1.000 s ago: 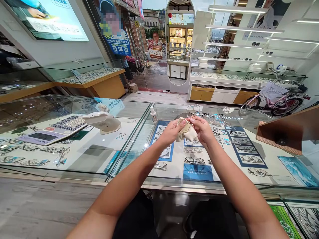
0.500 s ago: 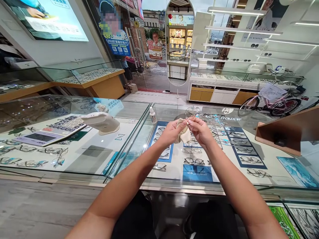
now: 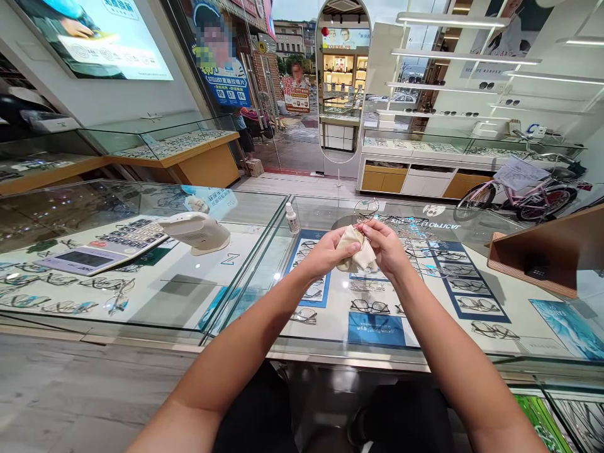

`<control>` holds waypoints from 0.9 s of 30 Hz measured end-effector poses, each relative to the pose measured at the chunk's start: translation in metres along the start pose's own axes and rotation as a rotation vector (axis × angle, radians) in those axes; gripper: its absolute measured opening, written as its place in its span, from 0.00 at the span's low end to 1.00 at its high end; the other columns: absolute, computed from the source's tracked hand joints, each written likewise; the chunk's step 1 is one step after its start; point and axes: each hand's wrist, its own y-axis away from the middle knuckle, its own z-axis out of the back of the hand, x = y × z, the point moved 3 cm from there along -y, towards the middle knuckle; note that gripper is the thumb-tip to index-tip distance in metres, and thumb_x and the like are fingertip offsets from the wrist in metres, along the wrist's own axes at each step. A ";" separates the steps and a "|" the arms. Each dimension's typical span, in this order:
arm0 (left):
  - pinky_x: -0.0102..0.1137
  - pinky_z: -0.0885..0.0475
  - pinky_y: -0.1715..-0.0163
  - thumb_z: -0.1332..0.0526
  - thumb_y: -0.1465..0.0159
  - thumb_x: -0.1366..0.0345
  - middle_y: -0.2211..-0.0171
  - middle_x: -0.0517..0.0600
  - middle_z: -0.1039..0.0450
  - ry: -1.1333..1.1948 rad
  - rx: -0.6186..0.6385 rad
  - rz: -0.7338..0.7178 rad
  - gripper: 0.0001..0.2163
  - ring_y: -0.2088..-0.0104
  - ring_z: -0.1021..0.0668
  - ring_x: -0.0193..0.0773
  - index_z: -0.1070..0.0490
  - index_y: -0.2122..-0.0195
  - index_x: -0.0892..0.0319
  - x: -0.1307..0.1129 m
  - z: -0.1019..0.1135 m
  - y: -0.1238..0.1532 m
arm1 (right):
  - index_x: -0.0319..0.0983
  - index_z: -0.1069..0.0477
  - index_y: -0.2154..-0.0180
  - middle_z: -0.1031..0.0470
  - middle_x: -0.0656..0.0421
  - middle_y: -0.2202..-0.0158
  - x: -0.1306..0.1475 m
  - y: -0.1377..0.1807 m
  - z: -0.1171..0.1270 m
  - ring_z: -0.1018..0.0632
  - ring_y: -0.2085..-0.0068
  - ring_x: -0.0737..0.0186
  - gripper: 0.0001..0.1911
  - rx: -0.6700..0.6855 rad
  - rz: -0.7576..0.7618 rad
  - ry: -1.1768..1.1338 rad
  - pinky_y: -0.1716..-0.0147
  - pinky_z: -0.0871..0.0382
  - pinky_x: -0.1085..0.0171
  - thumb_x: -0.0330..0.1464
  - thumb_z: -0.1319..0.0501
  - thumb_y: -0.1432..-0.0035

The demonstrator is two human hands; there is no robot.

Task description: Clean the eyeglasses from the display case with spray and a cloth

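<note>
Above the glass counter [image 3: 264,264], both my hands meet around a beige cleaning cloth [image 3: 362,256]. My left hand [image 3: 328,253] pinches the cloth with thumb on top. My right hand [image 3: 387,246] has its fingers closed on the cloth's other side, and a thin pair of glasses seems wrapped inside, mostly hidden. A small white dropper bottle [image 3: 292,218] stands on the glass just left of my hands.
A calculator [image 3: 106,246] and a white rounded device [image 3: 195,231] sit on the counter to the left. Several eyeglass frames lie in the case under the glass. A wooden stand [image 3: 542,251] is at the right. A pink bicycle [image 3: 519,192] stands beyond.
My hands keep rubbing the cloth in place; the cloth has shifted slightly between the fingers. The view has nudged a little.
</note>
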 end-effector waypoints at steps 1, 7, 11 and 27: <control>0.27 0.32 0.68 0.23 0.42 0.48 0.66 0.49 0.24 -0.006 -0.025 -0.002 0.28 0.69 0.25 0.33 0.23 0.48 0.62 0.001 0.001 -0.001 | 0.45 0.19 0.68 0.17 0.60 0.62 0.000 0.000 -0.001 0.21 0.63 0.60 0.20 0.015 0.011 0.021 0.61 0.27 0.61 0.48 0.19 0.57; 0.27 0.34 0.71 0.28 0.38 0.41 0.70 0.47 0.27 -0.036 -0.092 -0.025 0.27 0.72 0.28 0.31 0.21 0.53 0.62 0.008 0.007 -0.006 | 0.46 0.19 0.67 0.16 0.60 0.61 -0.001 0.001 -0.002 0.20 0.59 0.57 0.19 0.046 0.039 0.068 0.58 0.27 0.59 0.49 0.19 0.56; 0.28 0.32 0.67 0.29 0.37 0.40 0.67 0.50 0.24 -0.015 -0.059 -0.029 0.27 0.68 0.25 0.33 0.19 0.52 0.62 0.005 0.010 -0.007 | 0.46 0.19 0.69 0.15 0.60 0.61 -0.001 -0.001 0.001 0.20 0.61 0.57 0.19 0.019 0.024 0.040 0.58 0.26 0.59 0.48 0.19 0.57; 0.26 0.37 0.72 0.28 0.40 0.39 0.71 0.47 0.27 -0.036 -0.136 -0.036 0.29 0.73 0.30 0.29 0.22 0.59 0.64 0.006 0.007 -0.007 | 0.46 0.17 0.68 0.16 0.61 0.63 -0.007 0.000 -0.003 0.21 0.62 0.61 0.18 0.041 0.059 0.039 0.60 0.27 0.63 0.48 0.18 0.55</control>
